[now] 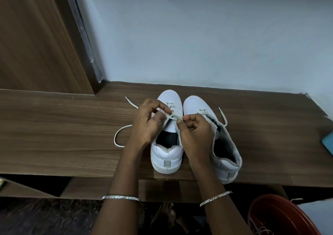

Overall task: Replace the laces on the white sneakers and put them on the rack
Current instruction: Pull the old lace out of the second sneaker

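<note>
Two white sneakers stand side by side on the brown wooden top (pixel 72 130), toes toward the wall. Over the left sneaker (pixel 166 155) my left hand (pixel 146 123) pinches a white lace (pixel 119 133) near the eyelets. That lace trails left in a loop across the wood. My right hand (pixel 195 132) pinches the same lace at the sneaker's right eyelet row, fingers curled. The right sneaker (pixel 228 155) sits partly behind my right hand, and its own lace end (pixel 223 116) sticks out to the right.
A pale wall rises just behind the shoes, and a wooden panel (pixel 36 36) stands at the back left. A red basin (pixel 277 216) holding loose laces sits on the floor at the lower right. A teal object (pixel 328 142) lies at the right edge. Open shelf space shows under the top.
</note>
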A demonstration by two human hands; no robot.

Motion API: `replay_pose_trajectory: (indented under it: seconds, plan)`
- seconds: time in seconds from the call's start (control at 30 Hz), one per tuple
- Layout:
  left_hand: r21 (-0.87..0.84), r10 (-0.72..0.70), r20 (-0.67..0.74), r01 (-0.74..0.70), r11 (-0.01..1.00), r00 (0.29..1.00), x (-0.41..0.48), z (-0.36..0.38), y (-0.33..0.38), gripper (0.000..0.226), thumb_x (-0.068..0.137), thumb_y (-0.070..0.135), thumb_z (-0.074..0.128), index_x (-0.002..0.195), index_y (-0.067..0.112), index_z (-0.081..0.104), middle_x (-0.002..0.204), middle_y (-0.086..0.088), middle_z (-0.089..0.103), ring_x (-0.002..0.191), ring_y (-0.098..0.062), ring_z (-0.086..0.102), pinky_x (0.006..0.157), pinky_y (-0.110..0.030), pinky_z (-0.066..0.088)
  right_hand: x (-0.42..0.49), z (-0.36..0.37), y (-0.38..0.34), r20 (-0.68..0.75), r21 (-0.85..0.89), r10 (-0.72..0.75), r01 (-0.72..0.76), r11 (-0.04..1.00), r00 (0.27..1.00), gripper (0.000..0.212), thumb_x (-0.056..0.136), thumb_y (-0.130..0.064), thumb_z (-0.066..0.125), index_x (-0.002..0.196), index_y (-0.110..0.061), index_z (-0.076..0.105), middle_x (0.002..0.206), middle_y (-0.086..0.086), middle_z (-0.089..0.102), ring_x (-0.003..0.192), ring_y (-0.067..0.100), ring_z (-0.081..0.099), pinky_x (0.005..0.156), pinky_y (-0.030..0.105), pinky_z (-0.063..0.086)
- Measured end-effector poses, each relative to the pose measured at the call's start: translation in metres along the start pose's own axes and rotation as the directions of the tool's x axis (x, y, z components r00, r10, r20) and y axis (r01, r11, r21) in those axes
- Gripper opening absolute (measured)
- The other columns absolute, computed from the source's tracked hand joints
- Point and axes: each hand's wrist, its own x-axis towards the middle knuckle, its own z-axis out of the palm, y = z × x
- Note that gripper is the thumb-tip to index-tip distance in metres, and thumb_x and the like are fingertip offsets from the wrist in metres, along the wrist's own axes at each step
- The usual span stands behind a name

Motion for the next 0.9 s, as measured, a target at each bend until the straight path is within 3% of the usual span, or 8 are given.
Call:
replay_pose_trajectory:
  seconds: [0.1,0.23,0.33,0.5,0.6,0.67,0.8,0.9]
  plan:
    - [0.210,0.097,0.095,-0.116,0.971,0.991,-0.002,-0.004,-0.003,0.021,0.071,0.022,0.063,0.086,0.029,0.075,0.102,0.007,0.062,0.100,-0.014,0.062,0.089,-0.037,0.050,0.000,0.000,-0.002,-0.001,0.003,0.000,0.000,1.000,1.000,0.012,0.080,-0.012,0.076,0.080,-0.020,0.067,0.066,-0.006,0.067,0.062,0.005,0.064,0.057,0.016,0.048]
    - [0.297,0.111,0.156,-0.154,0.943,0.981,0.000,-0.004,-0.008,0.024,0.067,0.038,0.064,0.088,0.032,0.074,0.107,0.010,0.060,0.103,-0.019,0.061,0.089,-0.042,0.050,-0.001,0.000,-0.003,0.005,0.009,0.001,-0.001,1.000,1.000,0.012,0.079,-0.010,0.074,0.080,-0.020,0.067,0.068,-0.007,0.068,0.064,0.002,0.065,0.058,0.014,0.048]
    - [0.320,0.158,0.126,-0.191,0.928,0.979,0.003,0.001,-0.011,0.017,0.072,0.035,0.071,0.085,0.025,0.075,0.106,0.006,0.064,0.104,-0.019,0.062,0.088,-0.042,0.049,0.000,0.000,-0.003,0.001,0.022,-0.003,0.003,1.000,1.000,0.012,0.079,-0.009,0.073,0.079,-0.020,0.067,0.067,-0.006,0.068,0.064,0.004,0.065,0.058,0.016,0.049]
    - [-0.153,-0.053,0.035,0.058,0.987,0.998,0.002,0.001,-0.006,0.005,0.077,0.025,0.074,0.078,0.027,0.069,0.106,0.000,0.070,0.106,-0.015,0.066,0.089,-0.036,0.051,0.000,-0.001,-0.001,0.019,0.029,-0.027,0.026,0.999,0.999,0.013,0.081,-0.009,0.074,0.080,-0.020,0.067,0.066,-0.006,0.067,0.061,0.004,0.062,0.057,0.015,0.049]
    - [-0.511,-0.281,0.089,0.286,0.811,0.956,0.006,-0.003,-0.002,0.010,0.073,0.015,0.069,0.068,0.023,0.069,0.089,0.000,0.073,0.084,-0.017,0.066,0.081,-0.033,0.050,0.000,0.000,-0.001,0.027,0.032,-0.022,0.021,0.999,0.999,0.011,0.081,-0.009,0.073,0.082,-0.018,0.068,0.067,-0.005,0.067,0.060,0.003,0.061,0.056,0.016,0.049]
    - [-0.592,-0.386,0.151,0.396,0.702,0.910,0.008,-0.004,-0.001,0.005,0.074,0.011,0.064,0.071,0.013,0.067,0.079,-0.004,0.071,0.071,-0.017,0.063,0.071,-0.030,0.045,0.001,0.000,0.000,0.025,0.024,-0.019,0.019,1.000,0.999,0.010,0.081,-0.009,0.073,0.083,-0.018,0.068,0.067,-0.005,0.067,0.060,0.004,0.061,0.056,0.016,0.049]
    - [-0.486,-0.363,0.120,0.373,0.790,0.924,0.007,-0.003,-0.002,0.033,0.065,0.037,0.075,0.074,0.008,0.063,0.078,-0.014,0.057,0.081,-0.027,0.052,0.081,-0.039,0.038,0.002,0.001,0.002,0.018,0.029,-0.004,0.003,1.000,1.000,0.009,0.081,-0.009,0.073,0.083,-0.017,0.068,0.067,-0.003,0.067,0.061,0.006,0.062,0.058,0.019,0.050]
    - [-0.029,-0.114,0.022,0.114,0.993,0.993,0.002,0.000,-0.004,0.026,0.071,0.045,0.076,0.070,0.021,0.066,0.085,0.002,0.064,0.085,-0.019,0.060,0.079,-0.033,0.045,0.001,0.001,0.002,0.021,0.032,-0.003,0.002,0.999,1.000,0.008,0.081,-0.011,0.073,0.082,-0.017,0.068,0.067,-0.003,0.068,0.063,0.009,0.064,0.059,0.021,0.051]
